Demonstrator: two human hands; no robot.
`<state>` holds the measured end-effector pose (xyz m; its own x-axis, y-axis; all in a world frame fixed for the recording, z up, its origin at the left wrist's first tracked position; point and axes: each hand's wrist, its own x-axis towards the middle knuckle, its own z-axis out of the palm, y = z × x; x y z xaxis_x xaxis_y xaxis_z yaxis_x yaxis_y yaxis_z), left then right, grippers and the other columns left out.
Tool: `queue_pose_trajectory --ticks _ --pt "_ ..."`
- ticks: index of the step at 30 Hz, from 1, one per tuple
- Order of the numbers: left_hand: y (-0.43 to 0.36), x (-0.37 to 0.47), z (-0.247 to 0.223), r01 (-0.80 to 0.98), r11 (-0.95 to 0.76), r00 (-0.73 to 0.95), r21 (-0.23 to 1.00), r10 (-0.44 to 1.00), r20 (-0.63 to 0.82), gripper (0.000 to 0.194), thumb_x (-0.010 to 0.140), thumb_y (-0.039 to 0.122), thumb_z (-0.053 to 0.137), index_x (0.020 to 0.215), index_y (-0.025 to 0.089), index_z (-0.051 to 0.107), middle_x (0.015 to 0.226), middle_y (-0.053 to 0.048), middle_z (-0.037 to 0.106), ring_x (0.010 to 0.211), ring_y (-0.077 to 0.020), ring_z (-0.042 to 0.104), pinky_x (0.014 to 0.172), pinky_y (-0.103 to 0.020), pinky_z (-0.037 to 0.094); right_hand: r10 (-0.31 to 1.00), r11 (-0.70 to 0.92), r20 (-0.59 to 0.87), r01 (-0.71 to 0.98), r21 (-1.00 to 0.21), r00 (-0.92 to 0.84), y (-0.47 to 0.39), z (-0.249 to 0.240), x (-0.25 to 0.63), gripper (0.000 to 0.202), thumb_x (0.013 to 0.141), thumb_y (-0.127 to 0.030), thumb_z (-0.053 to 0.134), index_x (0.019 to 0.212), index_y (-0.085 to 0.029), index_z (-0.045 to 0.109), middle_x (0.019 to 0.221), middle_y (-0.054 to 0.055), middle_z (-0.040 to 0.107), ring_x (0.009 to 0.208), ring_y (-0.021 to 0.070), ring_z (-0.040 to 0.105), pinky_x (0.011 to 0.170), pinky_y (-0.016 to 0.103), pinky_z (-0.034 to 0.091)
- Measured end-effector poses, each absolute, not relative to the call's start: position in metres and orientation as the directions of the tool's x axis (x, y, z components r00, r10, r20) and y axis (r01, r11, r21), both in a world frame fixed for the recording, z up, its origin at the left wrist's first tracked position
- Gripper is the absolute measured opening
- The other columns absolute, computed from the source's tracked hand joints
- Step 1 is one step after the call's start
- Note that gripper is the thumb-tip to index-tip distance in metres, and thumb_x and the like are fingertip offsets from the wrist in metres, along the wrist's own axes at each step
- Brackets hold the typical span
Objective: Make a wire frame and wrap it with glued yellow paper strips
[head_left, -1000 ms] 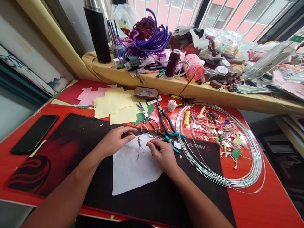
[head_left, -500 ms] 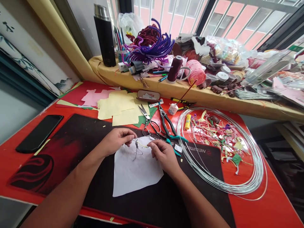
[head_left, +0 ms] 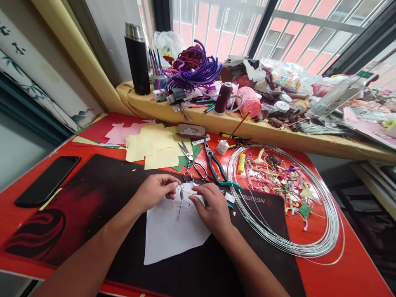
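Note:
A small figure of twisted wire (head_left: 181, 198), with a loop at its top, stands over a sheet of white paper (head_left: 168, 239). My left hand (head_left: 159, 190) pinches it near the top from the left. A thin yellow strip (head_left: 188, 192) runs from the figure's upper part to the right. At the strip's far end is my right hand (head_left: 213, 206), its thumb and forefinger parted around that end. Behind the hands lie scissors (head_left: 188, 156) and pliers with teal handles (head_left: 213, 161).
A black desk mat (head_left: 123, 247) covers much of the red table. To the right is a large wire coil (head_left: 262, 235) with paper scraps inside. Yellow paper (head_left: 151, 144) lies at the back, a phone (head_left: 48, 181) at the left. A thermos (head_left: 137, 62) stands on the crowded sill.
My right thumb and forefinger, pinched on the yellow strip before, have come apart. My left hand keeps its pinch on the wire figure. The whole view has shifted slightly.

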<state>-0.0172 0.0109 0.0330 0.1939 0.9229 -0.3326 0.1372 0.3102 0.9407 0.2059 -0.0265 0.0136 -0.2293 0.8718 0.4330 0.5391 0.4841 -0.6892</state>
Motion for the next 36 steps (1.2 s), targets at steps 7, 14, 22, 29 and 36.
queue_pose_trajectory --ticks 7,14,22,29,36 --pt "0.006 -0.008 0.028 0.134 0.325 0.23 0.936 0.909 -0.348 0.031 0.078 0.041 0.078 0.095 0.016 0.076 0.07 -0.001 0.07 0.06 -0.0161 0.068 0.06 -0.03 0.059 0.851 0.52 0.444 0.567 -0.639 -0.279 -0.026 0.011 0.204 0.014 0.1 -0.023 0.065 0.11 -0.023 0.074 0.102 0.011 0.071 0.096 0.025 0.065 0.084 0.039 0.056" --pt "0.005 -0.003 0.029 0.136 0.323 0.212 0.937 0.914 -0.346 0.029 0.078 0.04 0.078 0.095 0.016 0.077 0.068 -0.001 0.071 0.059 -0.0154 0.068 0.06 -0.028 0.058 0.858 0.513 0.412 0.576 -0.636 -0.308 -0.027 0.011 0.203 0.014 0.099 -0.02 0.064 0.108 -0.022 0.074 0.102 0.01 0.072 0.096 0.0249 0.066 0.085 0.038 0.056" --pt "0.004 0.0 0.033 0.127 0.35 0.201 0.928 0.907 -0.37 0.027 0.076 0.037 0.079 0.093 0.016 0.077 0.067 -0.001 0.07 0.058 -0.0156 0.069 0.058 -0.027 0.057 0.853 0.522 0.416 0.558 -0.645 -0.316 -0.027 0.009 0.202 0.014 0.099 -0.017 0.061 0.105 -0.022 0.072 0.1 0.01 0.072 0.095 0.0252 0.067 0.084 0.038 0.055" --pt "0.004 0.003 0.033 0.114 0.361 0.216 0.925 0.9 -0.378 0.031 0.073 0.039 0.08 0.093 0.016 0.076 0.067 -0.001 0.07 0.059 -0.0171 0.069 0.06 -0.03 0.058 0.854 0.519 0.421 0.547 -0.657 -0.305 -0.027 0.006 0.201 0.01 0.098 -0.016 0.06 0.1 -0.02 0.069 0.097 0.009 0.072 0.092 0.0244 0.066 0.084 0.037 0.053" --pt "0.002 0.006 0.029 0.09 0.294 0.271 0.952 0.912 -0.307 0.037 0.081 0.047 0.075 0.101 0.016 0.075 0.072 -0.002 0.069 0.066 -0.0166 0.066 0.067 -0.031 0.056 0.888 0.459 0.372 0.579 -0.674 -0.272 -0.027 0.002 0.201 0.009 0.097 -0.017 0.058 0.092 -0.02 0.066 0.086 0.007 0.069 0.082 0.0232 0.064 0.075 0.034 0.05"
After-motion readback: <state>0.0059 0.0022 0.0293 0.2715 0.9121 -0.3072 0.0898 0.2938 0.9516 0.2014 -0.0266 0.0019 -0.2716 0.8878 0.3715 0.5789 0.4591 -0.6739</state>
